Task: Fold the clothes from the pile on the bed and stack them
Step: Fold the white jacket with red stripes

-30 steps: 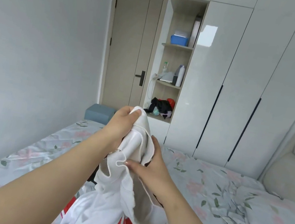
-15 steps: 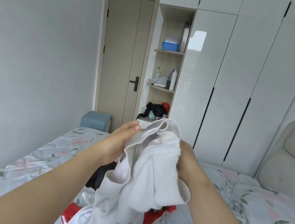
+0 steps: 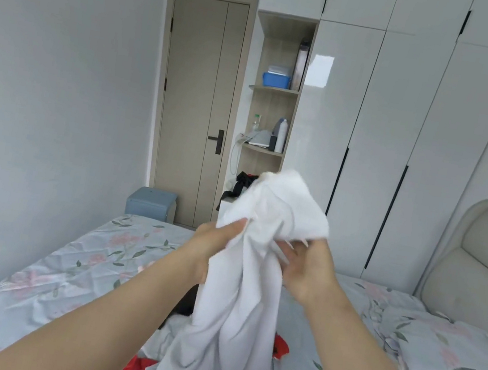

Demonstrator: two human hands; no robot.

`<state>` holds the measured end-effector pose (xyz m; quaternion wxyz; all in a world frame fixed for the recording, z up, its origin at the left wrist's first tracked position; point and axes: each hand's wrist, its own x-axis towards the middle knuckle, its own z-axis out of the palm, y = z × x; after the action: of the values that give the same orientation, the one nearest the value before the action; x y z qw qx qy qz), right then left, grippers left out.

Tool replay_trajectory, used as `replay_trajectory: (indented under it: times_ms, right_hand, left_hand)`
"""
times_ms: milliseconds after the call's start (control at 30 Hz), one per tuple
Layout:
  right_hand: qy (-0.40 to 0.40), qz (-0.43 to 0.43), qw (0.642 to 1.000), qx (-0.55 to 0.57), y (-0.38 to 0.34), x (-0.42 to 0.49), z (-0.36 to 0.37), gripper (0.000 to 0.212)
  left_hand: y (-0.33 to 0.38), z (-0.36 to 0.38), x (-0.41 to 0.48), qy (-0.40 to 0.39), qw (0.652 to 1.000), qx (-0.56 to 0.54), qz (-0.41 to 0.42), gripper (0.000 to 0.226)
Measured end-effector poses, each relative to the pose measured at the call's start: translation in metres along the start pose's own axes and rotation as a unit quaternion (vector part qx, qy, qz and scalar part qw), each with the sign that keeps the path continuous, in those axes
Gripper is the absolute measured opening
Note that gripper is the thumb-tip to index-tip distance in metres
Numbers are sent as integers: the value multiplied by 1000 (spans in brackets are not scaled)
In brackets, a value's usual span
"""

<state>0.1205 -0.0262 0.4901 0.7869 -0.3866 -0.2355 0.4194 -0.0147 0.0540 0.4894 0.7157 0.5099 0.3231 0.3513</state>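
A white garment (image 3: 246, 283) hangs in front of me, lifted above the bed (image 3: 63, 277). My left hand (image 3: 212, 244) grips its bunched upper part from the left. At the right, my right hand (image 3: 306, 267) pinches the cloth with its fingers just below the crumpled top. The lower part of the garment drapes down over the pile (image 3: 280, 348), where red and black clothes show beneath it. Most of the pile is hidden behind the white cloth and my arms.
The bed has a floral sheet, a pillow (image 3: 449, 361) at the right and a padded headboard (image 3: 483, 259). A blue stool (image 3: 151, 202) stands by the door (image 3: 193, 110). White wardrobes (image 3: 408, 132) and open shelves (image 3: 269, 117) line the far wall.
Both hands have shifted their hold along the white garment and raised it. The bunched top now stands above the hands, and my right hand has come round to the right side.
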Motion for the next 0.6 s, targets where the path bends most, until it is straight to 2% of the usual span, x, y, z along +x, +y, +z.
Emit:
replay_trajectory:
  times_ms: [67, 133, 167, 200, 267, 300, 433, 500, 567, 600]
  right_hand:
    - [-35, 10, 994, -105, 12, -18, -12, 31]
    - [-105, 39, 977, -183, 30, -31, -26, 44]
    - [-128, 64, 961, -235, 40, -32, -33, 54]
    - [-151, 84, 943, -283, 49, -34, -39, 54]
    - [-148, 88, 922, -346, 53, -39, -42, 25]
    - [-125, 79, 925, -350, 52, -38, -41, 14]
    - [-61, 33, 975, -212, 30, -24, -29, 16]
    - [-41, 8, 988, -148, 15, -17, -20, 16]
    - [-29, -15, 991, -128, 2, -12, -11, 16]
    - [-26, -25, 989, -141, -3, -10, -6, 17]
  left_hand:
    - [9, -1, 6, 8, 994, -101, -44, 39]
    - [21, 2, 12, -4, 993, -102, -57, 23]
    - [28, 5, 14, 1, 995, -84, -53, 25]
    - [36, 6, 16, 13, 996, -78, -40, 27]
    - [45, 4, 26, 53, 996, -78, 4, 21]
    - [48, 1, 30, 67, 993, -91, 17, 21]
    - [48, -18, 36, 60, 983, -172, -10, 20]
    - [40, -24, 34, 69, 981, -177, -41, 46]
    - [24, -26, 36, 162, 977, -119, -74, 65]
    - [15, -24, 34, 210, 973, -47, -83, 75]
